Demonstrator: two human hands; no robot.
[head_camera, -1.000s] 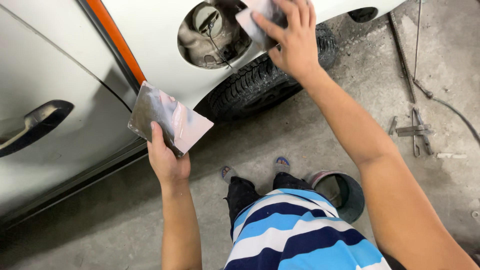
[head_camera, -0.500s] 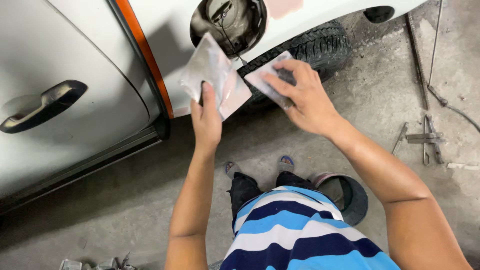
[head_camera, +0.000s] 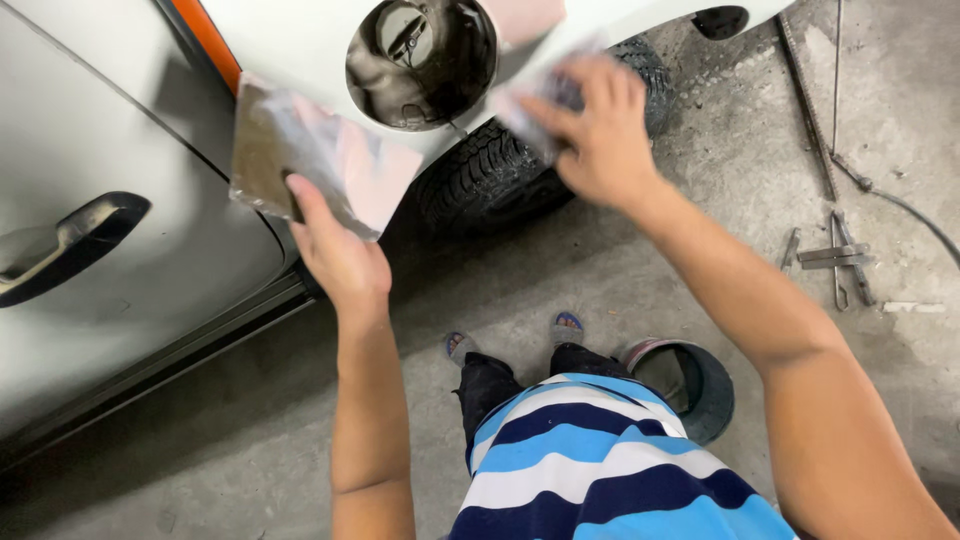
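Nearest the camera are the person's blue-and-white striped shirt (head_camera: 600, 460) and sandalled feet on the grey concrete floor (head_camera: 560, 270), with a round grey metal bucket (head_camera: 690, 385) at about 4 o'clock from the feet.

Farther out, the left hand (head_camera: 335, 250) holds a flat, square metal mixing board smeared with pink filler (head_camera: 320, 160), its fingers closed on the board's lower edge with the thumb on its face. The board stands tilted against the view, its long axis running from 10 o'clock to 4 o'clock, smeared face towards the camera.

The right hand (head_camera: 600, 140) is closed on a small pale spreader or pad (head_camera: 535, 100), blurred by motion, pressed to the white car body panel (head_camera: 290, 40) just at 4 o'clock from the round open fuel filler recess (head_camera: 420, 60). Its long axis cannot be told.

Judged from this, the work is in mid course: a pinkish filled patch (head_camera: 530, 15) shows at 1 o'clock from the recess, the board is loaded, and the panel is unfinished.

Beyond lie the black tyre (head_camera: 500, 170) and loose metal tools (head_camera: 830, 255) at 3 o'clock.
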